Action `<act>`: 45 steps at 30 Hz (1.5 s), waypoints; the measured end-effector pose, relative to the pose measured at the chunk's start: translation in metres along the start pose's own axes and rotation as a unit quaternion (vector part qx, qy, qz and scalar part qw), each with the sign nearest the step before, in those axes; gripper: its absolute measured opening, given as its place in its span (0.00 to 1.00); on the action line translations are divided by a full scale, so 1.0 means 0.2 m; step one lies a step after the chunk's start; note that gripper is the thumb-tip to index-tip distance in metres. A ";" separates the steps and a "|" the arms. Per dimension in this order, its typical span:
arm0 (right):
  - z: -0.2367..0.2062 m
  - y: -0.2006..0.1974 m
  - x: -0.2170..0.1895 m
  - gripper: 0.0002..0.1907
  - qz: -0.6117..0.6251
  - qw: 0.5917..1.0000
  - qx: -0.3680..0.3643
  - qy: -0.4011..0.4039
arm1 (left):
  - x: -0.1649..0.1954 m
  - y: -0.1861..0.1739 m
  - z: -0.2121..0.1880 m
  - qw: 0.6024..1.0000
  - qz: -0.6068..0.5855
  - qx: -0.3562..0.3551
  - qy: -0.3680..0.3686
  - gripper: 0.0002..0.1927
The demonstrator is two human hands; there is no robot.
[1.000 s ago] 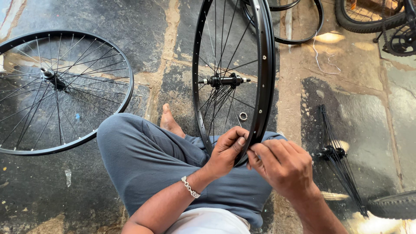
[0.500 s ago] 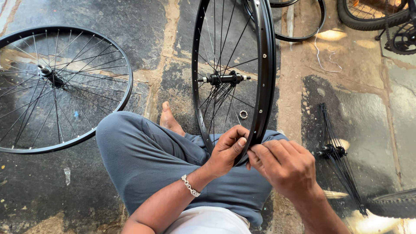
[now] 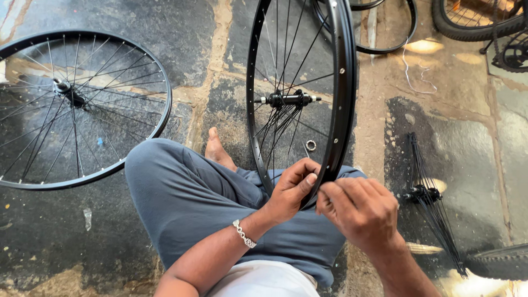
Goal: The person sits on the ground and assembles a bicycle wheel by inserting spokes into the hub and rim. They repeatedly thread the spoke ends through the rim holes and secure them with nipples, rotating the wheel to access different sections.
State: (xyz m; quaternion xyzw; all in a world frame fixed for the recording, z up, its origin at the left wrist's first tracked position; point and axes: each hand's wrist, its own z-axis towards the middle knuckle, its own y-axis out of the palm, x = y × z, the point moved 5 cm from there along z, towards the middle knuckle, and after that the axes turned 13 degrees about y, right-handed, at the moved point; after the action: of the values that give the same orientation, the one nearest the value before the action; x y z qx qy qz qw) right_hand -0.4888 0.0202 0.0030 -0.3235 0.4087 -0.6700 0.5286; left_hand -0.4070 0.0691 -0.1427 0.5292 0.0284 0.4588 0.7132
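A black bicycle wheel rim (image 3: 345, 99) stands upright between my knees, its hub (image 3: 289, 99) in the middle and loose spokes hanging from it. My left hand (image 3: 291, 190), with a metal bracelet at the wrist, grips the lower inside of the rim. My right hand (image 3: 360, 212) pinches the same lower part of the rim from the outer side, fingers closed on something small that I cannot make out. I sit cross-legged in grey trousers, one bare foot (image 3: 217, 149) showing.
A finished spoked wheel (image 3: 71, 104) lies flat on the stone floor at left. A hub with a bundle of loose spokes (image 3: 426, 195) lies at right. A small metal ring (image 3: 311, 145) lies behind the rim. More rims and a tyre (image 3: 473, 22) lie at the top.
Both hands stay on the lower rim; the fingers have shifted only slightly. The wheel has barely moved.
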 end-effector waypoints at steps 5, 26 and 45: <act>-0.16 0.08 0.08 0.18 0.072 0.995 0.052 0.047 | -0.03 -0.01 -0.01 0.998 -0.041 0.030 -0.037 0.14; -0.37 0.57 0.07 0.18 0.590 0.733 -0.024 0.337 | 0.24 -0.29 0.19 0.690 0.682 0.147 0.196 0.18; -0.37 0.54 0.03 0.19 0.593 0.726 -0.062 0.341 | 0.01 -0.81 0.09 0.747 0.616 0.245 -0.052 0.14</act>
State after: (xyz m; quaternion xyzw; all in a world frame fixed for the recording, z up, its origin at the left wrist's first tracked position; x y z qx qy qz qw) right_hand -0.5068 0.0188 -0.1268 0.2031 0.7110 -0.2580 0.6218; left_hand -0.2949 0.0538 -0.2601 0.6111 -0.2299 0.7475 0.1218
